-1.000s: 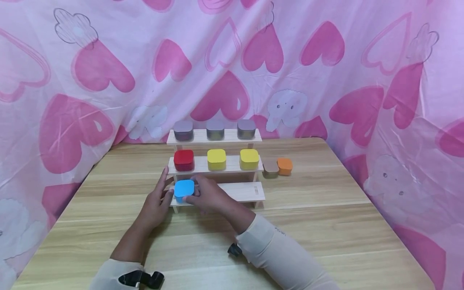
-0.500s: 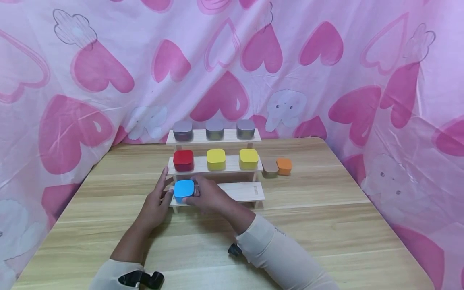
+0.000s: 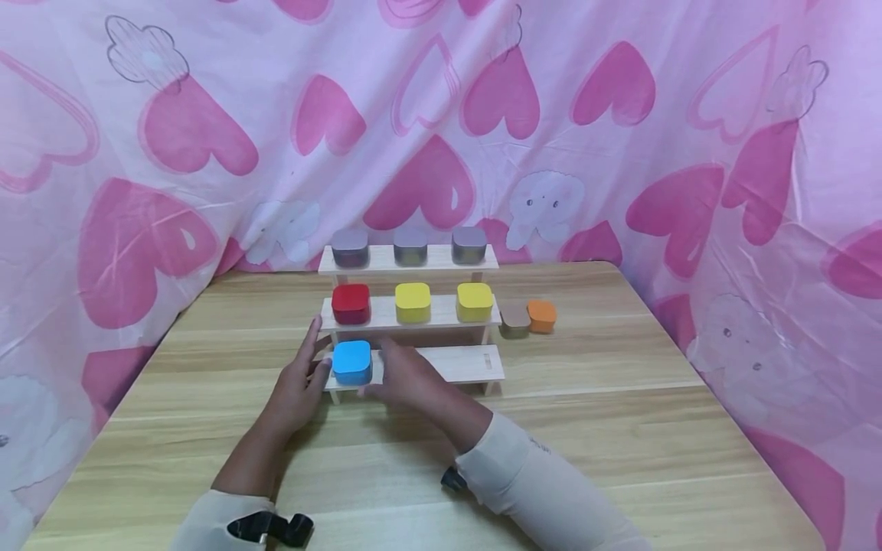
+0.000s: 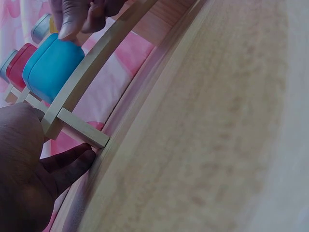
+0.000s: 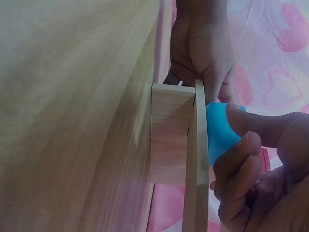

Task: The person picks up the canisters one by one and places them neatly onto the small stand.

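A blue lidded square tin (image 3: 352, 363) with rounded corners stands upright on the left end of the front wooden stand (image 3: 462, 365). Just right of it in the head view is my right hand (image 3: 416, 379), its thumb and fingers spread apart and a small gap beside the tin. In the right wrist view the thumb (image 5: 260, 126) overlaps the blue tin, so contact there is hard to judge. My left hand (image 3: 292, 394) rests along the left ends of the front stands, fingers extended. From the left wrist, its fingers (image 4: 72, 166) lie around the stand's leg (image 4: 82, 126).
On the middle stand (image 3: 379, 315) sit a red tin (image 3: 351, 304) and two yellow tins (image 3: 413, 303). Three grey tins (image 3: 410, 247) line the back stand (image 3: 379, 260). A brownish tin (image 3: 514, 320) and an orange tin (image 3: 541, 316) touch on the table (image 3: 606, 428), right of the stands.
My right hand has let go of the blue tin and drawn slightly to the right. The tin stays on the front stand, and the left hand has not moved.
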Demonstrator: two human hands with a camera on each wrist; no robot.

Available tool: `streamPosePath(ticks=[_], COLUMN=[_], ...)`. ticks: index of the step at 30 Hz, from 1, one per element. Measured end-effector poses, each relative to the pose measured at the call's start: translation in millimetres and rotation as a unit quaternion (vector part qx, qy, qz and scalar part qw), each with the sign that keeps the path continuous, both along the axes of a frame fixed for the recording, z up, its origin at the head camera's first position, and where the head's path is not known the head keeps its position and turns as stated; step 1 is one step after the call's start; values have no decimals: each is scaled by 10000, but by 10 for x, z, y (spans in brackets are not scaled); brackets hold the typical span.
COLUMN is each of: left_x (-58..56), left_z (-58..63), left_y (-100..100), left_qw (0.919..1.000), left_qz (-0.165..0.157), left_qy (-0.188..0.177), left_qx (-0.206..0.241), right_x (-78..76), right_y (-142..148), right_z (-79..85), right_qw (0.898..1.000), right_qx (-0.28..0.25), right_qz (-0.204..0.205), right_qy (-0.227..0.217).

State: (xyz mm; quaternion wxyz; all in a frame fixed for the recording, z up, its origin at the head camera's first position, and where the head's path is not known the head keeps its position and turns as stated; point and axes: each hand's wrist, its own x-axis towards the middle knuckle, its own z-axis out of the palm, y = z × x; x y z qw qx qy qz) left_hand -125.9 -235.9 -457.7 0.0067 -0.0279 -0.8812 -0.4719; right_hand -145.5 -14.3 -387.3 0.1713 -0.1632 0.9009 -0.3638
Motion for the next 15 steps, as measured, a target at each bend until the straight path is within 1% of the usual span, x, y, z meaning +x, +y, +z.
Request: streamPosePath(ticks=[4, 6, 12, 15], left_x=[-13, -16, -9, -2], left_z=[8, 11, 13, 17], left_y=[11, 18, 14, 10], left_qw=[10000, 10000, 10000, 9999], left_qz=[-7, -4, 34, 44], left_qy=[-13, -24, -13, -13], left_qx=[-18, -30, -82, -93], right_x=[78, 118, 215, 244], right_y=[40, 75, 243, 339], right_z=[22, 38, 40, 34], right_qw=[9977, 9956, 9927, 9906], right_qx=[627, 889, 1188, 1352], right_qz=[-232, -271, -214, -90], right_qy=[-91, -66, 37, 174])
